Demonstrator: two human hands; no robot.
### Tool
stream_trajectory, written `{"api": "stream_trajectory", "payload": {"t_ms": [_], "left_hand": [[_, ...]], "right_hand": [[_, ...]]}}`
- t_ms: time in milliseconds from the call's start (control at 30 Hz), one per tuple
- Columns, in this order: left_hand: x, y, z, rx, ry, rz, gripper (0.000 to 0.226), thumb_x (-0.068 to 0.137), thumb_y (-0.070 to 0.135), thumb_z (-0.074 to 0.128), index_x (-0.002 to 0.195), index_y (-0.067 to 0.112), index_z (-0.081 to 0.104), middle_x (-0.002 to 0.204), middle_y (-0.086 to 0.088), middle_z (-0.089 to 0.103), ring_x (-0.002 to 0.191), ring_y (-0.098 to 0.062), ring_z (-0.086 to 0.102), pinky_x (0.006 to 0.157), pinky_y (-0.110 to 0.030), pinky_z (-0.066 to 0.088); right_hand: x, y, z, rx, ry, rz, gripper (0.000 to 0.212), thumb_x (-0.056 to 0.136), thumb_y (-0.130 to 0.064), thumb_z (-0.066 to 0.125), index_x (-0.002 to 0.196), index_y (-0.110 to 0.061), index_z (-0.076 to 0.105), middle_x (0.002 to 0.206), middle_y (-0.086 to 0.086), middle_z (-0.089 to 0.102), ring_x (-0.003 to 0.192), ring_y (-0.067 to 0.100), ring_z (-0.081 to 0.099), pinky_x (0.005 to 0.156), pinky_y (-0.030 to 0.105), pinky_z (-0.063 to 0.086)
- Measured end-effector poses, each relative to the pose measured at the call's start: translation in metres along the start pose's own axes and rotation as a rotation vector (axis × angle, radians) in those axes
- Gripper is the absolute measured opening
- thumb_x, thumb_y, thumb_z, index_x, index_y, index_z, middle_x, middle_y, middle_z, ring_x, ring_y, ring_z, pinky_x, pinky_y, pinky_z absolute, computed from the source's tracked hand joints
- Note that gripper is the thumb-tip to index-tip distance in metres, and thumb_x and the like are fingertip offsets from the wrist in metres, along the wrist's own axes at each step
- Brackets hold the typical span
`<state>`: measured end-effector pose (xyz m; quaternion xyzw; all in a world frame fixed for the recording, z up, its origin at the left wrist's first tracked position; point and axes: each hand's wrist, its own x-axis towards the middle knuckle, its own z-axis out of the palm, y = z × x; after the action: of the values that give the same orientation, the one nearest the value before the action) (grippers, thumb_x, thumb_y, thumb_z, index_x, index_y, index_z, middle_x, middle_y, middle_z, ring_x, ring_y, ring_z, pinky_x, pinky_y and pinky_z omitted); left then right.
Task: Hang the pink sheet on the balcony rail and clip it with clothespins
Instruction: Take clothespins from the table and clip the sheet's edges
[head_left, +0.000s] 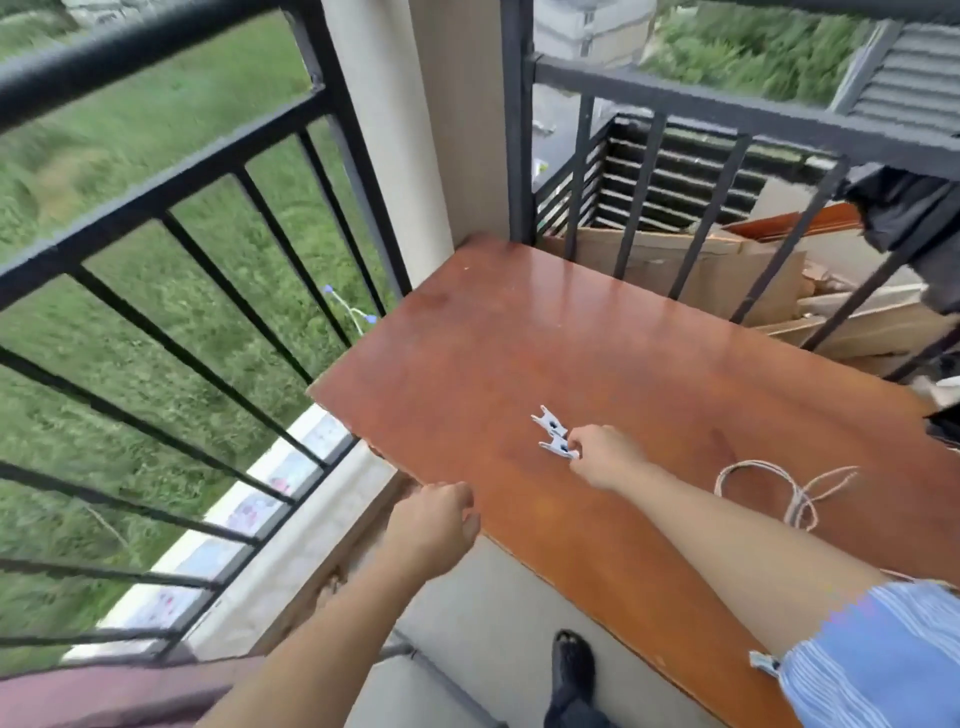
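Just ahead of the right hand (602, 457), two clothespins (555, 436) lie on the worktop (649, 338), the nearer one pinched; the left hand (434, 525) hangs farther back, loosely curled, empty.

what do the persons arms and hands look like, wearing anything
Both forearms are bare, and neither the left hand nor the right hand shows gloves, rings or a watch. The right arm comes out of a loose short sleeve in blue with fine white stripes and a small tie at its hem. No left sleeve is in view.
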<state>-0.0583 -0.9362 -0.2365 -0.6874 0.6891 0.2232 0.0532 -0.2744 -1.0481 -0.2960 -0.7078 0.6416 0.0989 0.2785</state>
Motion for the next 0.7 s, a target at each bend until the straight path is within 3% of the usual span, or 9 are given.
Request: {"api": "stream_trajectory", "payload": {"t_ms": [133,300,467,700], "left_hand": [[0.009,-0.009,0.021,-0.05,-0.07,-0.124,0.03,0.096,0.034,0.045,0.119,0.019,0.056,0.116,-0.002,0.063,0.107,-0.024,0.058,0.073,-0.029,0.036],[0.007,-0.024,0.038,-0.063,-0.152,-0.25,0.033,0.096,0.035,0.044,0.122,0.02,0.056,0.119,-0.001,0.063,0.11,-0.023,0.058,0.083,-0.031,0.042],[-0.006,-0.033,0.049,-0.113,-0.21,-0.324,0.033,0.094,0.035,0.044,0.122,0.02,0.057,0.122,-0.003,0.062,0.11,-0.026,0.058,0.086,-0.035,0.047],[-0.037,-0.043,0.044,-0.106,-0.201,-0.298,0.034,0.094,0.035,0.044,0.121,0.019,0.056,0.12,-0.006,0.062,0.11,-0.029,0.057,0.087,-0.037,0.048]], "right_hand": [[0.045,-0.004,0.033,-0.132,-0.059,-0.078,0.049,0.087,-0.013,0.049,0.134,-0.028,0.05,0.124,0.008,0.051,0.112,0.031,0.056,0.082,0.035,0.045],[0.076,-0.007,0.06,-0.238,-0.036,-0.094,0.037,0.091,-0.02,0.05,0.127,-0.027,0.05,0.126,0.01,0.045,0.11,0.031,0.052,0.085,0.039,0.047],[0.085,-0.007,0.072,-0.359,0.001,-0.172,0.024,0.098,-0.025,0.043,0.118,-0.02,0.057,0.122,0.009,0.051,0.111,0.029,0.054,0.084,0.037,0.046],[0.055,-0.042,0.064,-0.246,-0.004,-0.178,0.027,0.096,-0.034,0.048,0.12,-0.021,0.05,0.119,0.009,0.057,0.106,0.033,0.06,0.083,0.038,0.046]]}}
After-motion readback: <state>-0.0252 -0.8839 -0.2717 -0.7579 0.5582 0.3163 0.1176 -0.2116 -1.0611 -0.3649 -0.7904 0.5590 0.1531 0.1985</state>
